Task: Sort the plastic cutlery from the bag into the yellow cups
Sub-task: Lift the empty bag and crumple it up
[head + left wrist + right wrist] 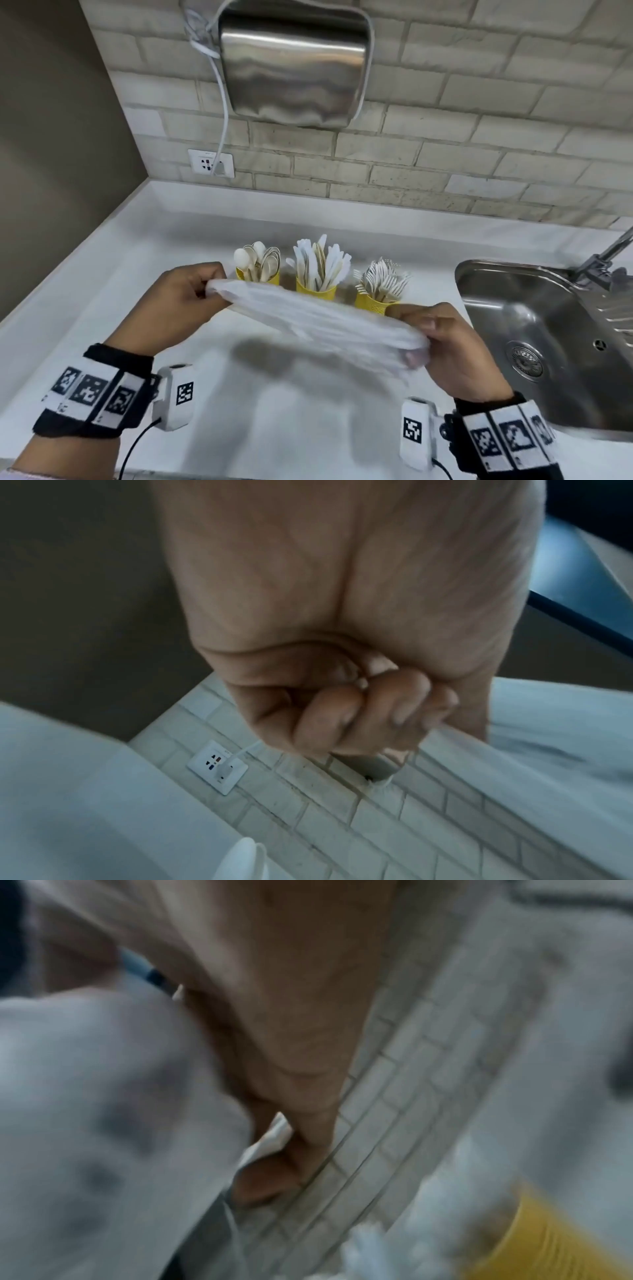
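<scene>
Hands: left hand point(178, 301), right hand point(455, 349) each pinch bag point(318, 318) end.

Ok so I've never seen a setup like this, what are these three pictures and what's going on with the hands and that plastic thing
These are one person's two hands, filmed by three cameras. The wide picture comes from a head camera looking down at a white counter. The other two come from cameras strapped to each wrist, looking along the fingers. The left hand and the right hand each grip an end of a clear plastic bag, stretched between them above the counter. Behind it stand three yellow cups: spoons, knives and forks. A steel sink lies to the right.
</scene>
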{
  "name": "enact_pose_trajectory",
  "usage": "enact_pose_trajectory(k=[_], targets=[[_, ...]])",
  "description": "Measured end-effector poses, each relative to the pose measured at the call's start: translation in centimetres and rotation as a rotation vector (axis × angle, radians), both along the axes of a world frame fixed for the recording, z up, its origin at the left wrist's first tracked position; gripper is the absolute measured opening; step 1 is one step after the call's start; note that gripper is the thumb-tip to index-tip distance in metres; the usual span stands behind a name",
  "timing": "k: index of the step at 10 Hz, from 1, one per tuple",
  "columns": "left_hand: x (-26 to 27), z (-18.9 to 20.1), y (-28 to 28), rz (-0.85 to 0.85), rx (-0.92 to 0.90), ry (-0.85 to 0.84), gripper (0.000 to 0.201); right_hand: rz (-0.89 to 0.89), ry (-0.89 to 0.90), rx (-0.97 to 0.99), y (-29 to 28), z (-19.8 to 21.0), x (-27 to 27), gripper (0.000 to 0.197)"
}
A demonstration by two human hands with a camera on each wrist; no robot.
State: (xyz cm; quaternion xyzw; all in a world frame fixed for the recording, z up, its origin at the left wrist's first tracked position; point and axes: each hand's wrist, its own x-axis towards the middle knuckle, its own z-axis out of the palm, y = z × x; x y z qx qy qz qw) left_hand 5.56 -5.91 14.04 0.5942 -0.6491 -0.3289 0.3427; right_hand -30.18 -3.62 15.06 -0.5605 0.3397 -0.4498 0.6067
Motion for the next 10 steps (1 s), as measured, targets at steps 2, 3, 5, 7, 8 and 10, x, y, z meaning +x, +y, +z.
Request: enact_pose_trajectory(k=[2,3,5,7,8,10], targets=[[-1.3,2.4,1.9,-0.123,-0.016,0.419,0.041,-0.436,0.947,-0.586,-0.9,-1.7,-1.6,0.047],[-2.8,1.8,2.5,0.015,-0.119,0.358,0.061,-0.335,1.005,-0.528,-1.1,-2.7,-2.3,0.024],[-5.5,0.0,3.9,0.004,-0.113,-0.073,0.033,-0.418,1.137,-0.367,-0.3,-4.0,-2.2,0.040],[-6.1,-0.6,3.4,0.137,-0.025,-0.480,0.035,0.021,1.352,-0.101,-0.9,-2.6,-1.8,0.019],[-8.6,4.6,4.9,0.368,-0.421,-0.438,0.025,-0.335,1.150,-0.412,-1.5,2.1,-1.9,0.018],[4.1,-1.0,2.5,0.576,-0.652,-0.291,0.081,-0.823,0.291,-0.539,2.7,3.3,-0.5,0.027]])
